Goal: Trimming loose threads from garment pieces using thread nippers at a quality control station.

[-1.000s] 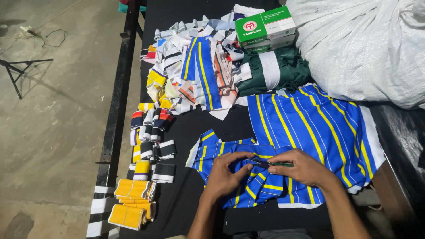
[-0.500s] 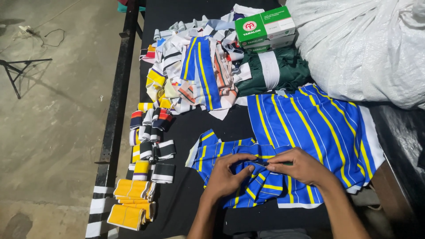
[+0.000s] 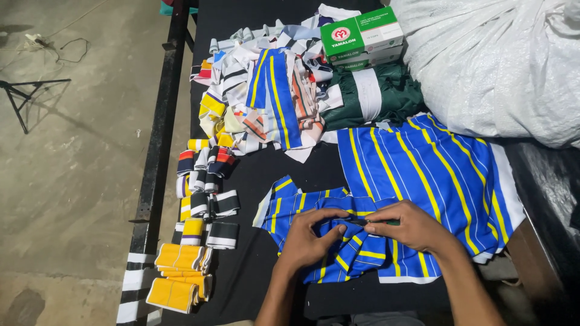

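Smooth, faintly shiny striped cloth (image 3: pixel 423 175); matt black tabletop (image 3: pixel 314 169); glossy cardboard box (image 3: pixel 361 35).

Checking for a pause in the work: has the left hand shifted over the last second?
No. The left hand rests on the blue and yellow striped fabric piece, at the same distance from the yellow cuff rolls as before.

We see two bare forearms entering from six o'clock, no sleeves, watch or rings showing; the left hand (image 3: pixel 308 238) and right hand (image 3: pixel 408 226) wear no gloves.
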